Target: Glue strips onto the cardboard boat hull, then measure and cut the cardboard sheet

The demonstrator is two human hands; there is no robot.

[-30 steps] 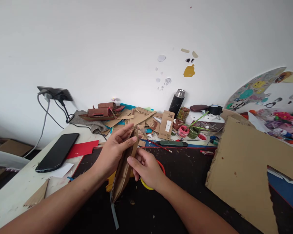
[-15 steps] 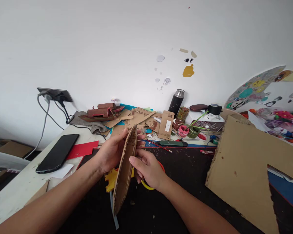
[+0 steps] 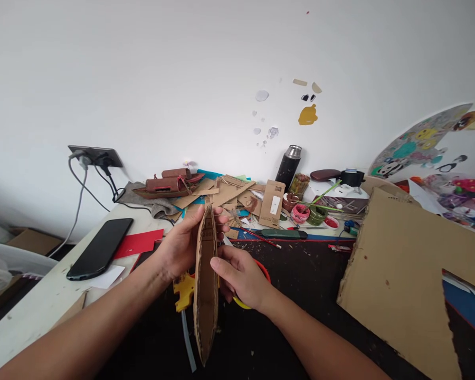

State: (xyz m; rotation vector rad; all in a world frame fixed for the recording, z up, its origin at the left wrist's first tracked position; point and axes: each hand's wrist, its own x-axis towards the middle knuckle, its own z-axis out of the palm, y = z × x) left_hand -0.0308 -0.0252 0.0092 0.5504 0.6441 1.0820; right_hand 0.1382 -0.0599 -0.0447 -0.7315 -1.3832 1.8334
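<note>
A long, narrow cardboard boat shape (image 3: 207, 285) with raised sides hangs over the dark mat, its hollow facing me. My left hand (image 3: 186, 237) grips its upper part from the left, fingertips showing past the right edge. From the right, my right hand (image 3: 239, 274) holds the middle of its side, thumb at the rim. Behind the boat shape lies a yellow tool (image 3: 183, 291) with a grey strip below it. Scissors with a red and yellow handle (image 3: 243, 304) lie partly hidden under my right hand.
At the right lies a large cardboard sheet (image 3: 396, 274). Cardboard scraps (image 3: 233, 192), brown model boats (image 3: 166, 184), paint jars (image 3: 301, 213) and a black thermos (image 3: 288, 166) line the wall. A phone (image 3: 101, 248) and red paper (image 3: 138, 244) lie at the left.
The boat shape has turned from a slant to nearly upright, its lower tip swinging right. My hands remain on it. The view has shifted slightly.
</note>
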